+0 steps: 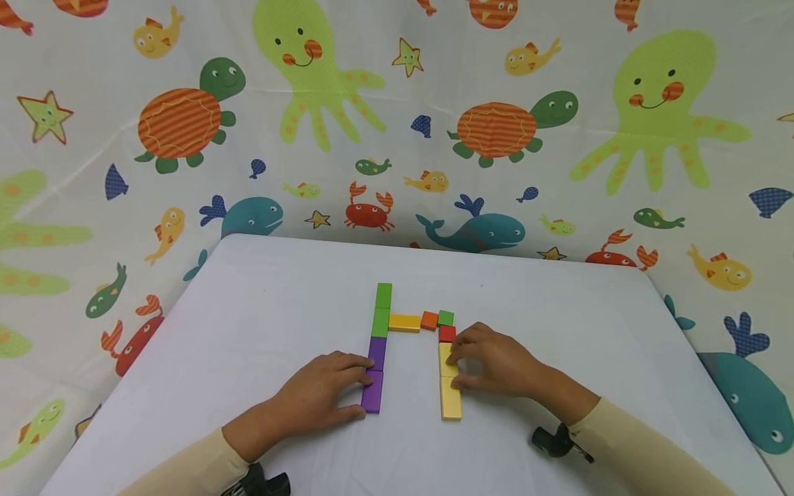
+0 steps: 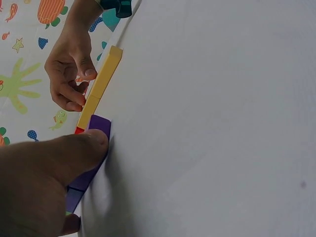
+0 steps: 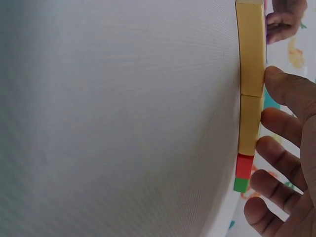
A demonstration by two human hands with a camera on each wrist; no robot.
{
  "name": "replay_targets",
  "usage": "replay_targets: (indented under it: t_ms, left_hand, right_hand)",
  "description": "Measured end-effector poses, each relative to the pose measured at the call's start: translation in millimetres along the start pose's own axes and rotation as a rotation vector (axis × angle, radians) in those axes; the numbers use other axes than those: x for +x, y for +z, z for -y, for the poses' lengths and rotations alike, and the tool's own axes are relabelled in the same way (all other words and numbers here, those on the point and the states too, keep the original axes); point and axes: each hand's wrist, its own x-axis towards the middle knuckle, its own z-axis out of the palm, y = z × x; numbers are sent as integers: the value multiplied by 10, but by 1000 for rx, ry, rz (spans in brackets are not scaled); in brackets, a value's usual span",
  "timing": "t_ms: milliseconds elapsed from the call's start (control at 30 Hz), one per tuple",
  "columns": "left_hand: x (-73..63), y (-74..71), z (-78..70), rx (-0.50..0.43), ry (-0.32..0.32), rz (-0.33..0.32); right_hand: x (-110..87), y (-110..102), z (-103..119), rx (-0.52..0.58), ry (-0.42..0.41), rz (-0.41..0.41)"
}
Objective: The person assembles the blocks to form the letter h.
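My left hand lies along the left side of two purple blocks, fingertips and thumb tip touching them. Above these, two green blocks continue the same column. On the other side, my right hand touches the right edge of two pale yellow blocks set end to end. In the right wrist view its thumb and fingers line up along those yellow blocks. A red block and a small green cube top that column. Between the columns run a yellow block and an orange cube.
The blocks lie on a white-covered table. Behind it hangs a curtain printed with sea animals. A small black device sits at the right wrist, another at the left wrist.
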Motion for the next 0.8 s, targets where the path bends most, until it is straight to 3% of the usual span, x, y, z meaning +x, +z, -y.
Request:
replay_targets:
  t_ms: [567, 800]
  left_hand:
    - [-2, -5, -24, 6, -1, 1]
    - [-5, 5, -22, 4, -2, 2]
  right_hand:
    - [-26, 17, 38, 10, 28, -40]
    - [-55, 7, 81, 86, 5, 13]
